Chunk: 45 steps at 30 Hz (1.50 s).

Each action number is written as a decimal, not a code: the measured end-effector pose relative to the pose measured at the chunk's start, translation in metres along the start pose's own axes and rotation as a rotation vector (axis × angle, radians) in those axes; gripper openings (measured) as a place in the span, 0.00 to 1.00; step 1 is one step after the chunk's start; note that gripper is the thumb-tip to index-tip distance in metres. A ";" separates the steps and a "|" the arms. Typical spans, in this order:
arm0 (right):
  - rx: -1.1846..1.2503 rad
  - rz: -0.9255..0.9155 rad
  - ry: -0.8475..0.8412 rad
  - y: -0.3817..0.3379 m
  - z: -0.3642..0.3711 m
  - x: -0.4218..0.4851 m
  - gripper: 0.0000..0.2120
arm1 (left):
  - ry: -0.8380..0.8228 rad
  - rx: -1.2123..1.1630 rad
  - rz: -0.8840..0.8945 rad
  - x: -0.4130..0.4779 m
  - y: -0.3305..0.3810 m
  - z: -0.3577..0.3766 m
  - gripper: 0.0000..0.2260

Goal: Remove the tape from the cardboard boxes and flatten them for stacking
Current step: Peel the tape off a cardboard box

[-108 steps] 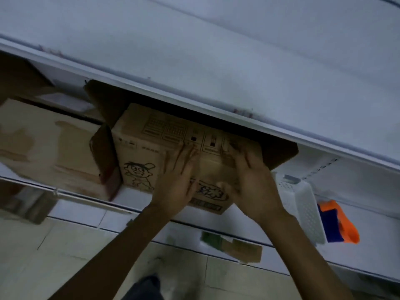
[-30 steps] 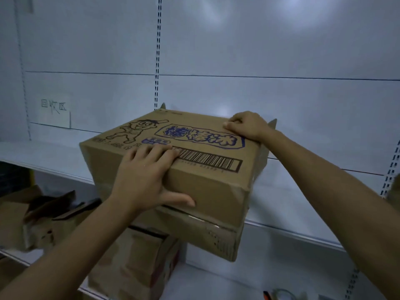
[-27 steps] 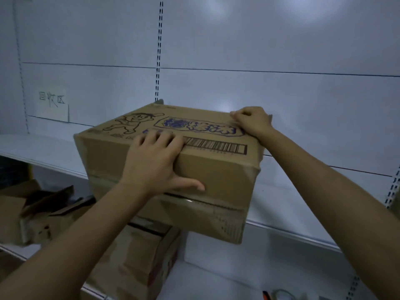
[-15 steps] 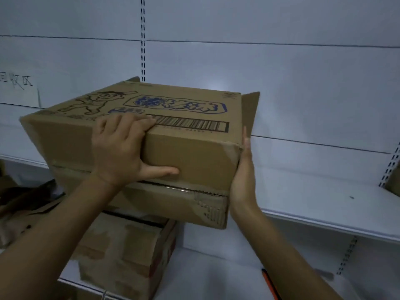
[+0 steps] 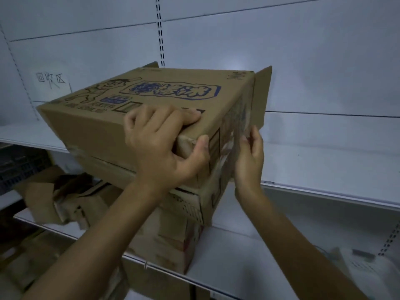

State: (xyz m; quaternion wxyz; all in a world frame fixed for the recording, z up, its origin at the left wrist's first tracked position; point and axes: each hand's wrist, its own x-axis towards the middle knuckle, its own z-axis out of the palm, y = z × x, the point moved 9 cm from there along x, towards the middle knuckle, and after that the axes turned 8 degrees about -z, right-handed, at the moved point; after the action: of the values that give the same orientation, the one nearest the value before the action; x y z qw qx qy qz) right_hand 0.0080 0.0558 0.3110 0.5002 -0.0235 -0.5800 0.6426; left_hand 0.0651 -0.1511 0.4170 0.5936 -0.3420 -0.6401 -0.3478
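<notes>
1. While the left grip (image 5: 160, 148) clamps only the near corner of the cardboard box (image 5: 104, 126) in the head view, fingers curled over the top edge and thumb on the end face, a hard tug could swing the tilted box loose. The box is held in front of the upper shelf (image 5: 324, 165), above a second carton (image 5: 164, 241). Whether it rests on that carton I cannot tell.
2. The right grip (image 5: 249, 161) pinches the clear tape (image 5: 234, 128) on the end face. The tape is thin, glossy film, so yanked sharply it would likely snap short or strip the paper skin.
3. The box is matte brown corrugated board with blue lettering and a cartoon figure. Its gripped corner is dented, so squeezing may crush it further. A flap (image 5: 263, 94) stands open at the far end, and the shelves look smooth, white and probably slippery.
</notes>
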 end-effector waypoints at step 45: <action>-0.348 -0.331 -0.464 0.044 0.079 0.112 0.02 | 0.111 0.183 -0.461 0.013 -0.069 0.091 0.16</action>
State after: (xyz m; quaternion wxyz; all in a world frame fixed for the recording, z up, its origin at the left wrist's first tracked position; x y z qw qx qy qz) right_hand -0.1232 0.0811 0.3649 0.4406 0.1328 -0.7756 0.4321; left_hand -0.0423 -0.1095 0.4225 0.5612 -0.1125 -0.6965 -0.4328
